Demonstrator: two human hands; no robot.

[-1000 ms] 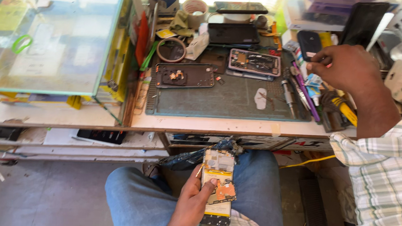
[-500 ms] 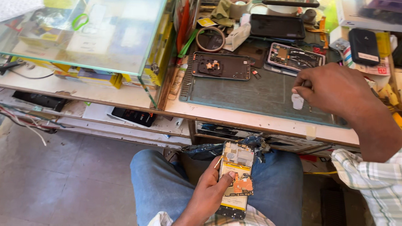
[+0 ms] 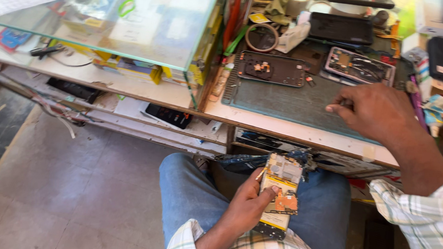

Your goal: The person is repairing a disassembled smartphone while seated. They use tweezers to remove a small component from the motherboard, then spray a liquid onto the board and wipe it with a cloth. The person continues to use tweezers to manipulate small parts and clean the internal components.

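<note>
Left hand (image 3: 247, 209) clamps an opened phone (image 3: 280, 193) above the lap; right hand (image 3: 376, 112) rests on the table (image 3: 292, 124), fingertips pinched, contents hidden. Grey mat (image 3: 283, 100) covers it; tiled floor (image 3: 77, 182) below.

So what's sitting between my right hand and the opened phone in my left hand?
In the head view, only the mat's near edge and the bench's front edge lie between the right hand and the opened phone held by the left hand.

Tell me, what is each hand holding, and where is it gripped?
The left hand holds an opened phone by its long edges, thumb across its exposed insides. The right hand rests fingertips on the green mat; whether it pinches anything cannot be told.
</note>
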